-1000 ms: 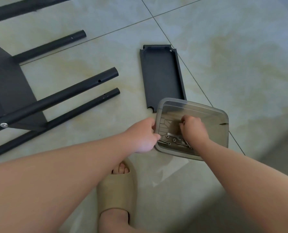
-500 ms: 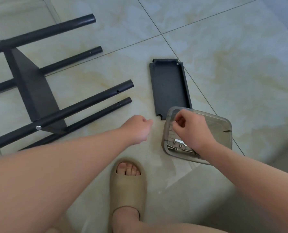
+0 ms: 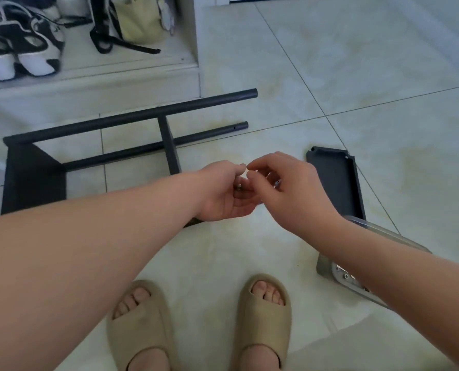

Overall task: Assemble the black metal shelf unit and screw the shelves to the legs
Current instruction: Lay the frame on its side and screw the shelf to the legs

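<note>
Above the pale floor tiles [image 3: 357, 89], in the middle, a small screw [image 3: 238, 186] sits in the cupped left hand [image 3: 223, 196], whose fingers are curled around it. The right hand [image 3: 292, 188] meets it from the right with bent fingers reaching toward the palm; if they pinch something, I cannot tell. Behind the hands the black shelf unit [image 3: 33, 180] lies on its side, its round legs [image 3: 196, 105] pointing to the right. One loose shelf [image 3: 335, 183] lies flat just right of the hands. Nearer, half hidden under the right forearm, is a clear container [image 3: 327, 266] with more screws. Two beige slippers [image 3: 140, 325] stand below.
</note>
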{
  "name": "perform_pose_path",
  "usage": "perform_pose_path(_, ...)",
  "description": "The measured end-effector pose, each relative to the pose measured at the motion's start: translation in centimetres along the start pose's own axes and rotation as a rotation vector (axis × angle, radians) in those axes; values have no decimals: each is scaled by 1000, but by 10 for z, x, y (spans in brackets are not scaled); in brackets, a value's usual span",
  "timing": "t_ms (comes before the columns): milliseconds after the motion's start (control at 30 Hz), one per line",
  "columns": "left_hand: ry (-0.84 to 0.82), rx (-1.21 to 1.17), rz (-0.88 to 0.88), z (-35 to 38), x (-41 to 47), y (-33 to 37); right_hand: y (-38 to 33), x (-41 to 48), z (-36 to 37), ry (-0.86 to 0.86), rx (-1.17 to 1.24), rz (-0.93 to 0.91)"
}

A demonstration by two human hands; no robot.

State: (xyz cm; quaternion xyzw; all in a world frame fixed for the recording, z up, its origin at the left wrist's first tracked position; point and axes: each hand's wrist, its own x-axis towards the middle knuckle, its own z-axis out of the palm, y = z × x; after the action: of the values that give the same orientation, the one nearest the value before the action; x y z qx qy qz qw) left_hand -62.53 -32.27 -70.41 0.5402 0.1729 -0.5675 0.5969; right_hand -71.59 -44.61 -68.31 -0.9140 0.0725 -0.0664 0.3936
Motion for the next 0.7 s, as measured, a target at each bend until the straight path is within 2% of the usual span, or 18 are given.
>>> perform_pose_path(167,142,14,28,-60,-9,5,-13,24,43,-104,-59,-2)
perform_pose_path(267,202,24,100,-94,-11,13,-4,42,75,-339,-214,35)
perform_pose_path(400,408,252,291,-135,-10,18,10,57,113,-654,-468,-35)
perform_pose_path(467,534,268,353,-149,-3,16,16,59,123,-734,-555,-80)
perform_pose_path(533,639,252,333,-161,5,9,20,61,129,-763,-540,-92)
perform_pose_path(600,569,264,233,-170,14,0,25,66,134,-762,-489,-86)
perform_pose_path(700,281,503,178,-176,26,-15,31,73,144,-719,-417,-68)
